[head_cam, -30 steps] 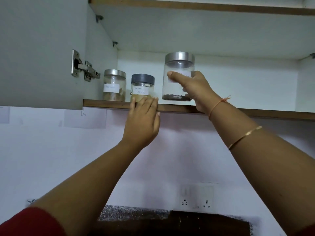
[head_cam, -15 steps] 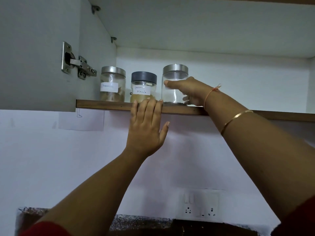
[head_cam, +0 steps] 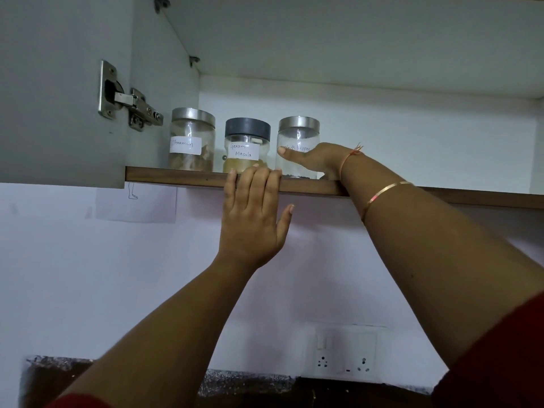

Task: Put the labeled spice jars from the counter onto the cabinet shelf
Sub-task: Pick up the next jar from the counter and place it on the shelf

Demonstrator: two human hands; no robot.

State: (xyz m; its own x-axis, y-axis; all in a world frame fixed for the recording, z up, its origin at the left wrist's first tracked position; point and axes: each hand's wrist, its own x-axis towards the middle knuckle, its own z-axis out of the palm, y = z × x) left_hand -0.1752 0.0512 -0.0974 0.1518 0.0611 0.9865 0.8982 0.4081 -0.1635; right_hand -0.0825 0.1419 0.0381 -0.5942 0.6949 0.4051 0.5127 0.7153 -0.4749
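Observation:
Three labelled jars stand in a row on the cabinet shelf (head_cam: 176, 175). The cinnamon jar (head_cam: 192, 136) with a steel lid is at the left. The garam masala jar (head_cam: 246, 148) with a dark grey lid is in the middle. The black pepper jar (head_cam: 297, 134) with a steel lid stands at the right, a few dark grains at its bottom. My right hand (head_cam: 318, 157) wraps round this jar, thumb across its label. My left hand (head_cam: 253, 213) lies flat against the shelf's front edge, fingertips over the rim below the garam masala jar.
The open cabinet door (head_cam: 59, 89) with its steel hinge (head_cam: 126, 101) hangs at the left. Shelf space stretches to the right of the jars. Below are a white wall, a socket plate (head_cam: 344, 353) and the dark speckled counter (head_cam: 244, 384).
The black pepper jar has come down from the air onto the shelf beside the garam masala jar. My right hand stays round it. My left hand keeps to the shelf edge.

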